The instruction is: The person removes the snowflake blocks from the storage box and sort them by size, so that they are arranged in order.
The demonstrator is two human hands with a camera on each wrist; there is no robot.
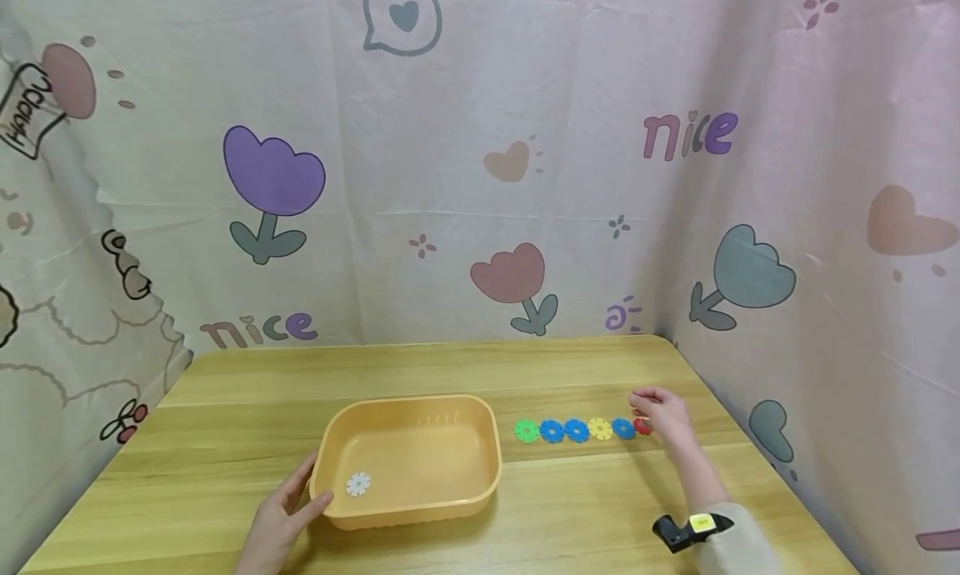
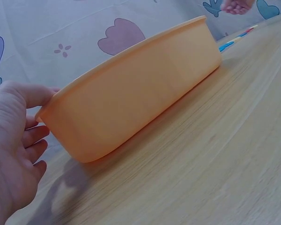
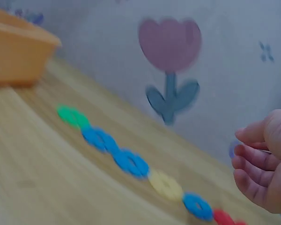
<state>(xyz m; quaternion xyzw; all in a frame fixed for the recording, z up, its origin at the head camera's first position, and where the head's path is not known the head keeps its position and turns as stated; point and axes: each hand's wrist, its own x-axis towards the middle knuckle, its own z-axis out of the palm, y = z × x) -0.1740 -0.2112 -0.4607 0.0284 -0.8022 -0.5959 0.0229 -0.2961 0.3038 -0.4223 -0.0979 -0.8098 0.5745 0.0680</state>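
Observation:
A yellow plastic basin point(image 1: 423, 507) stands on the table, with one white notched disc point(image 1: 358, 484) inside near its left end. My left hand point(image 1: 279, 515) holds the basin's left corner; in the left wrist view the thumb lies over the rim and the other fingers are below it outside. Right of the basin runs a row of flower-shaped plastic discs: green point(image 1: 527, 431), blue, blue, yellow point(image 1: 600, 428), blue point(image 1: 623, 428), red point(image 1: 642, 426). My right hand point(image 1: 664, 417) is above the red end, fingers loosely curled with nothing visible in them, partly covering the red disc.
The wooden table point(image 1: 247, 383) ends at a printed curtain point(image 1: 420, 142) behind, which also hangs along both sides. A black wrist camera point(image 1: 678, 532) with a yellow label sits on the right sleeve point(image 1: 738, 542).

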